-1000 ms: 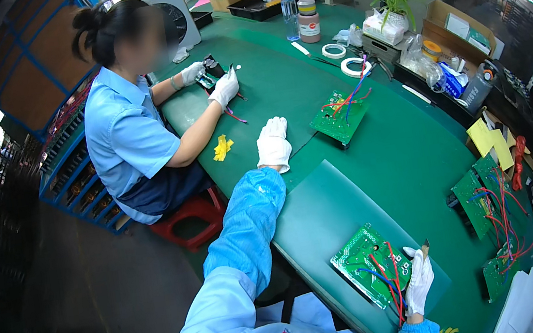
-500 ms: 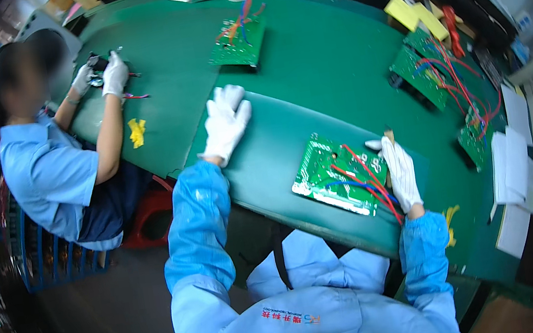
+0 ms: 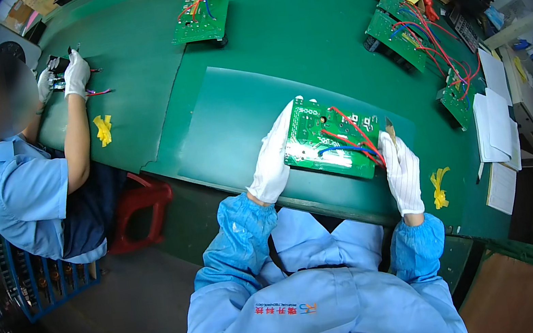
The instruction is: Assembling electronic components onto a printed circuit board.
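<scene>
Right of frame centre, left hand is gripping a wired printed circuit board by its left edge; right hand, at the opposite edge, is holding a pointed tool.

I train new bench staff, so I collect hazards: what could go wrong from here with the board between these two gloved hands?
The pointed tool in the right hand is close to the circuit board, so a slip might scratch it. The red and blue wires run loose toward that hand and could snag if it pulls away.
</scene>
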### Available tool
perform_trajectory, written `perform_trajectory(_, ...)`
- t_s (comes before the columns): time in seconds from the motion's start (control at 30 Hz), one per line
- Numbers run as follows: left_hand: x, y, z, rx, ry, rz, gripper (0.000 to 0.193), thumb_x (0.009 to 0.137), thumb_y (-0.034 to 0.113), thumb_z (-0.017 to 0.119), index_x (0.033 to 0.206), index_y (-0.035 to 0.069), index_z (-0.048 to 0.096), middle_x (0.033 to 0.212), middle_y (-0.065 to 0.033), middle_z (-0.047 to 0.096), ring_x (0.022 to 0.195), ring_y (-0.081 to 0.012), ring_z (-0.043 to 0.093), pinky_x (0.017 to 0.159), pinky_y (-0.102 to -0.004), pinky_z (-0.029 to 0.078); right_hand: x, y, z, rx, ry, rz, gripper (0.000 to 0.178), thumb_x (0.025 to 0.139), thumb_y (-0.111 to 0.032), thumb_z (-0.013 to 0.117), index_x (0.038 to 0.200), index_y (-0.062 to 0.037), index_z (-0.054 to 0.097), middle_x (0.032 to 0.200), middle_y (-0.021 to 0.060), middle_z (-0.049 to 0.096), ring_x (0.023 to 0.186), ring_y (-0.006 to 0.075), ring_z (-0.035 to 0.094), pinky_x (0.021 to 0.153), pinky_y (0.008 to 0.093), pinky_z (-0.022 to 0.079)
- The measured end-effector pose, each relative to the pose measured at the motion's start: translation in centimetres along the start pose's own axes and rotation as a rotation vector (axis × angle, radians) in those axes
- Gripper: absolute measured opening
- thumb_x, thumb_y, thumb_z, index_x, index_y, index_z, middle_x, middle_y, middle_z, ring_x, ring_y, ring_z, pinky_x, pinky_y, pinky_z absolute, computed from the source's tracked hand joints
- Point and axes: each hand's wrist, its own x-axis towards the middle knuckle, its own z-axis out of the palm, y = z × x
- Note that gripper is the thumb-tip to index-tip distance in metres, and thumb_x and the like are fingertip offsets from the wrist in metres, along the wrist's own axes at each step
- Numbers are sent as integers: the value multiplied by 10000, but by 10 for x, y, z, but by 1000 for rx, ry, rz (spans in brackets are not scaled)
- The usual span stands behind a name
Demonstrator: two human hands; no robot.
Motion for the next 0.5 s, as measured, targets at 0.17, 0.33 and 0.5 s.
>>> perform_trajectory(0.17,12,11,26,-587,83,-53,542,1109,300,395,1570,14,371,1489,-162,532,1356,-241,526,1181,-371,376,2,20,18,432,-17,243,373,989,-52,619,1360,-18,597,1317,180,634,1086,366,662,913,405,541)
perform_trajectory(0.33,17,31,39,-301,160,-193,520,1117,337,411,1517,8,444,1472,-141,550,1320,-182,532,1136,-331,404,45,-7,-38,478,190,307,365,1031,-72,562,1389,-26,612,1150,185,718,977,282,696,853,378,559)
perform_trajectory(0.5,19,14,43,-271,184,-106,489,1123,330,396,1487,13,478,1464,-111,569,1269,-155,571,1100,-304,435,31,-61,-72,909,-116,500,381,1006,-72,601,1382,-13,575,1023,136,710,721,230,681,664,330,561)
